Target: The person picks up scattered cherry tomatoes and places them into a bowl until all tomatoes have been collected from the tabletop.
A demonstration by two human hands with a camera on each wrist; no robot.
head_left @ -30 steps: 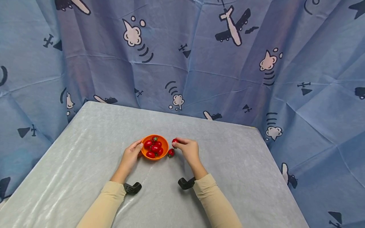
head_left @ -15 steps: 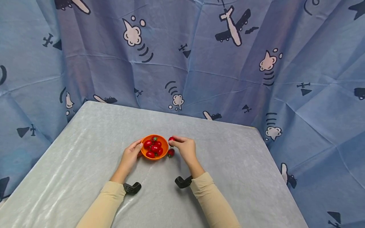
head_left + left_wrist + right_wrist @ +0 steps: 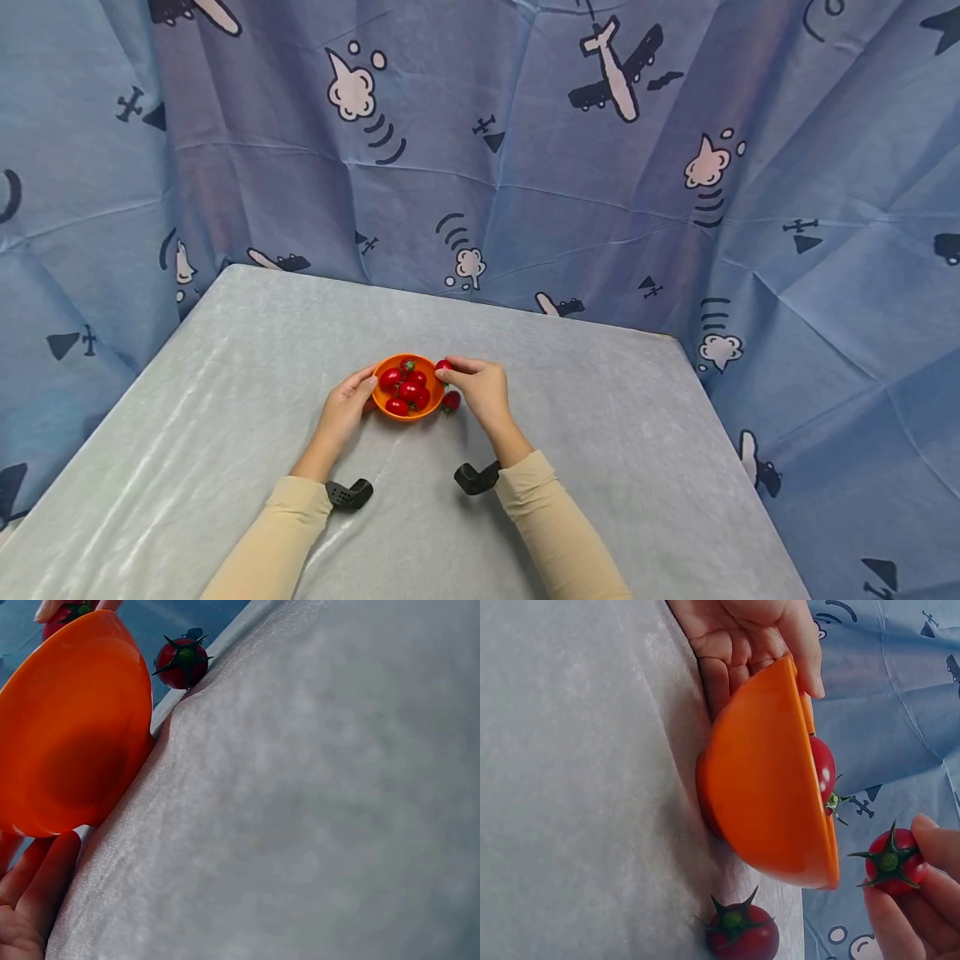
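Head view shows an orange bowl (image 3: 408, 398) near the middle of a grey table (image 3: 225, 375), holding several red cherry tomatoes. The right hand (image 3: 481, 390) pinches one cherry tomato (image 3: 443, 366) between thumb and fingertips, just at the bowl's right rim and raised above the cloth. In the right wrist view that pinched tomato (image 3: 891, 861) hangs beside the rim, clear of the bowl (image 3: 765, 787), its green stem cap facing the camera. A second loose tomato (image 3: 451, 402) lies on the table just to the right of the bowl, close under the right hand; it shows in the left wrist view too (image 3: 181, 663). The left hand (image 3: 344, 410) cups the bowl's left side, fingers curled against the outer wall and thumb at the rim. Behind the table hangs a blue curtain (image 3: 525, 150) printed with aeroplanes and clouds.
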